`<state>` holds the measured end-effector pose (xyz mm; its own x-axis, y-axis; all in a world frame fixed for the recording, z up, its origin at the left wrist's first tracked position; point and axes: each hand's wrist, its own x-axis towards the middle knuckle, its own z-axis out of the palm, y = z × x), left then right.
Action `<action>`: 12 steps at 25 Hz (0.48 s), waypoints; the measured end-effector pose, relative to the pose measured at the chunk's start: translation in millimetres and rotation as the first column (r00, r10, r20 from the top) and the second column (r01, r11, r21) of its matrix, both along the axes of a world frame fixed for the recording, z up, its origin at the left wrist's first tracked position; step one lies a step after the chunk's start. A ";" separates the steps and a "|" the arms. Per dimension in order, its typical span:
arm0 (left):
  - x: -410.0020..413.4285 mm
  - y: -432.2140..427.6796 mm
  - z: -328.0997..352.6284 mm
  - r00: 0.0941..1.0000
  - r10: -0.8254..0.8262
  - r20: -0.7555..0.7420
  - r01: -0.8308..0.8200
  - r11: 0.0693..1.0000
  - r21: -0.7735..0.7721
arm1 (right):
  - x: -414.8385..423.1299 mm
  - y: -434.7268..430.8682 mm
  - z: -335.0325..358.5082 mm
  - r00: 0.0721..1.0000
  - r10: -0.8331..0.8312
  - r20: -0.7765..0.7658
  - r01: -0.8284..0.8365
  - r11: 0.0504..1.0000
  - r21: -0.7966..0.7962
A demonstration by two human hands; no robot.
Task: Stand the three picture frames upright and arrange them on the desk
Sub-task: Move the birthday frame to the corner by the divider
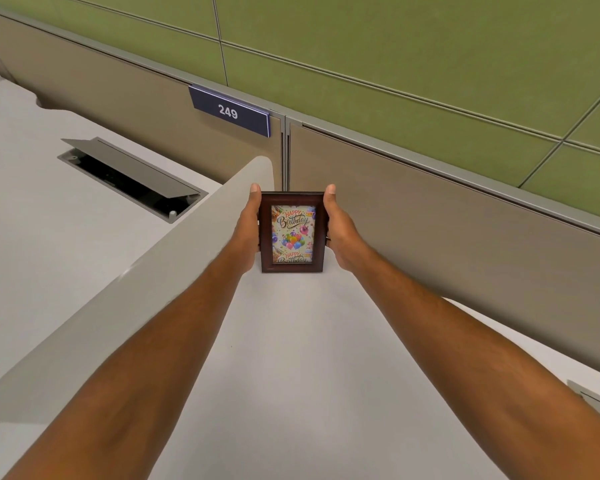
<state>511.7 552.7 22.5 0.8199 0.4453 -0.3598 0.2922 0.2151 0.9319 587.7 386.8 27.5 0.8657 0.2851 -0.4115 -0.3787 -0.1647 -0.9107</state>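
Note:
A small dark wooden picture frame with a "Happy Birthday" balloon card stands upright at the far end of the white desk, close to the beige partition. My left hand grips its left edge and my right hand grips its right edge, thumbs up along the sides. The frame's bottom edge rests on or just above the desk; I cannot tell which. Only this one frame is in view.
A low grey divider runs along the desk's left side. Beyond it, another desk has an open cable hatch. A blue "249" sign hangs on the beige partition. A second hatch corner shows at right.

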 end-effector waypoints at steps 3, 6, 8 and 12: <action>-7.1 -5.4 4.3 0.999 0.006 -0.034 -0.006 1.000 0.003 | -2.9 -3.6 0.1 1.000 0.009 0.021 -0.009 1.000 0.005; -27.5 -13.9 -1.8 0.996 0.040 -0.081 -0.043 0.999 -0.027 | -14.6 -10.3 5.8 0.997 0.028 0.066 -0.029 1.000 0.000; -46.5 -22.1 -13.3 0.989 0.103 -0.110 -0.106 0.994 -0.021 | -27.1 -20.1 8.9 0.995 0.039 0.087 -0.037 0.999 -0.026; -99.2 -37.8 -30.6 0.951 0.244 -0.190 -0.242 0.970 0.035 | -64.1 -56.0 7.7 0.993 -0.057 0.107 0.067 0.994 -0.090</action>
